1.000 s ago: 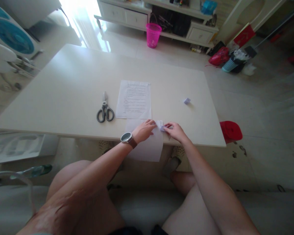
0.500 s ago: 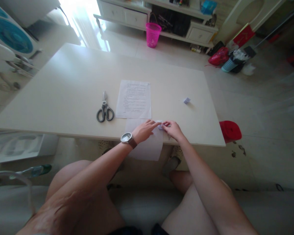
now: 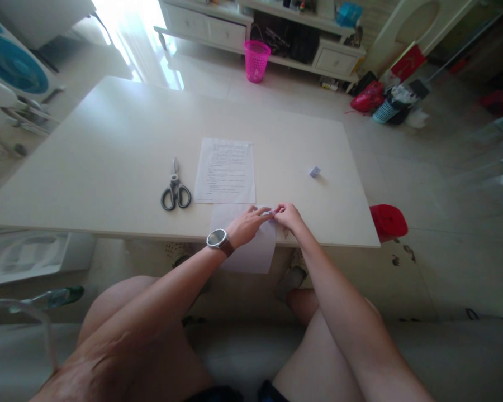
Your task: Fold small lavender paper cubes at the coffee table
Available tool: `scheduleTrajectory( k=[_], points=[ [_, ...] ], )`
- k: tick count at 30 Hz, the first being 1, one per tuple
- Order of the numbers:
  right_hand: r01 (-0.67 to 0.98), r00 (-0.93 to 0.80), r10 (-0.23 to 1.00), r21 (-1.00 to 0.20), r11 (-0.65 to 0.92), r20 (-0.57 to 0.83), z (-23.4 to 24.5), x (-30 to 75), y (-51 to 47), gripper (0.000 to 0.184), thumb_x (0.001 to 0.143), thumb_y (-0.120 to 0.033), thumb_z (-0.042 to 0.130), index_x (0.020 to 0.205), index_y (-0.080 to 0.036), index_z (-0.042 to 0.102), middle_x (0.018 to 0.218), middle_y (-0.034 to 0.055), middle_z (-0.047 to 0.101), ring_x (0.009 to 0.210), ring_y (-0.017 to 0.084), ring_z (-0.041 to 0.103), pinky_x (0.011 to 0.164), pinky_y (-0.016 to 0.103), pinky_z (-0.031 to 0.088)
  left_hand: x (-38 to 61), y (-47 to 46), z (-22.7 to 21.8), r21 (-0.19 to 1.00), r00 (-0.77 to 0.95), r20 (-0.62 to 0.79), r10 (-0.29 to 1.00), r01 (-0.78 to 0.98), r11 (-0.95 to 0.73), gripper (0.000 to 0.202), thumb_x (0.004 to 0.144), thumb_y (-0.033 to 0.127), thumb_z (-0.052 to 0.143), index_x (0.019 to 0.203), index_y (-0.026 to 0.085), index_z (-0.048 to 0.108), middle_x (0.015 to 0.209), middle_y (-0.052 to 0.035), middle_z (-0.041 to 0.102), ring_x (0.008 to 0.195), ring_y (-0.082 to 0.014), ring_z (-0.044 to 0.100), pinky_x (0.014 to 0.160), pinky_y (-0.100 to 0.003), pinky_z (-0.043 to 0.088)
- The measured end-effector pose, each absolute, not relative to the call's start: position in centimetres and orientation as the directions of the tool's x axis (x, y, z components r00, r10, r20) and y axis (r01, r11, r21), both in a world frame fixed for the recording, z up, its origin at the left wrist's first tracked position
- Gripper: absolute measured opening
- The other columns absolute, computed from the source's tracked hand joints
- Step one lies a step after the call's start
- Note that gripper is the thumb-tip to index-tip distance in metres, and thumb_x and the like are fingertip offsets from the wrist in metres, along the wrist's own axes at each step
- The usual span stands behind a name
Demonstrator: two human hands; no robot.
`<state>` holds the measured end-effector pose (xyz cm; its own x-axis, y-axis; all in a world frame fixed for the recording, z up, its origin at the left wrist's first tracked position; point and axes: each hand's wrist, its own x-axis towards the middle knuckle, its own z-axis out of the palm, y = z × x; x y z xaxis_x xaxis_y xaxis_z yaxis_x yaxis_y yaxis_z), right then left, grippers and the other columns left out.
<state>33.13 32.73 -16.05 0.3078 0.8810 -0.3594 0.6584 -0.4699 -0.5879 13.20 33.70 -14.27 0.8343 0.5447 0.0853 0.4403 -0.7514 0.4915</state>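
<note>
Brought right hand (image 3: 288, 217) closer to left hand (image 3: 243, 226), outstretched, grip unclear — now pinching small lilac piece (image 3: 272, 215), mostly covered, at blank sheet's (image 3: 255, 254) far right corner — likely two-handed work

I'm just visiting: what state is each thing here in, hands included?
Left hand, fingers outstretched over the lower sheet
Right hand, fingers pinched; any hold hidden
Lower sheet, hanging past the table edge
Printed sheet, flat, text up
Scissors, lying flat, blades seemingly closed
Watch, strapped on
Pink basket, upright
Drawers, shut
</note>
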Motion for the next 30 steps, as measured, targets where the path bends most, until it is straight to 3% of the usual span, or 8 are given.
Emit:
scheduleTrajectory(
  k=[4,15,24,30],
  points=[
    [0.695,0.31,0.866,-0.529,-0.488,-0.392,-15.3,32.8,33.1,0.005,0.07,-0.021,0.069,0.074,-0.019,0.068,0.068,-0.0006,0.065,0.065,0.012,0.054,0.062,0.022,0.039,13.6,33.7,-14.3,0.494,0.847,0.144,0.511,0.386,-0.779,0.068,0.085,-0.004,0.038,0.144,0.025,0.052,0.142,-0.0057,0.057,0.113,-0.0227,0.055,0.107,-0.041,0.043],
    [0.761,0.313,0.87,-0.448,-0.47,-0.382,-14.3,32.0,33.5,0.007,0.07,-0.017,0.066,0.076,-0.02,0.069,0.07,-0.0002,0.065,0.067,0.013,0.053,0.062,0.022,0.037,14.0,33.4,-14.1,0.494,0.841,0.15,0.521,0.393,-0.776,0.064,0.082,-0.007,0.034,0.135,0.02,0.058,0.145,-0.0063,0.057,0.113,-0.022,0.058,0.107,-0.04,0.041],
    [0.589,0.245,0.887,-0.667,-0.457,-0.391,-15.2,33.8,32.3,0.016,0.072,-0.027,0.076,0.083,-0.016,0.072,0.07,0.0012,0.067,0.059,0.011,0.055,0.059,0.022,0.044,13.4,33.7,-14.6,0.484,0.821,0.112,0.56,0.447,-0.752,0.061,0.085,0.0,0.048,0.143,0.019,0.045,0.134,-0.0086,0.059,0.12,-0.0254,0.051,0.108,-0.04,0.045],
    [0.606,0.318,0.897,-0.661,-0.441,-0.307,-15.2,35.5,31.4,0.018,0.077,-0.03,0.075,0.089,-0.017,0.073,0.081,0.0032,0.07,0.065,0.012,0.059,0.065,0.025,0.048,13.3,34.0,-14.5,0.455,0.824,0.049,0.565,0.485,-0.747,0.03,0.088,0.011,0.059,0.118,0.015,0.06,0.126,-0.0109,0.06,0.121,-0.029,0.048,0.109,-0.043,0.047]
  ],
)
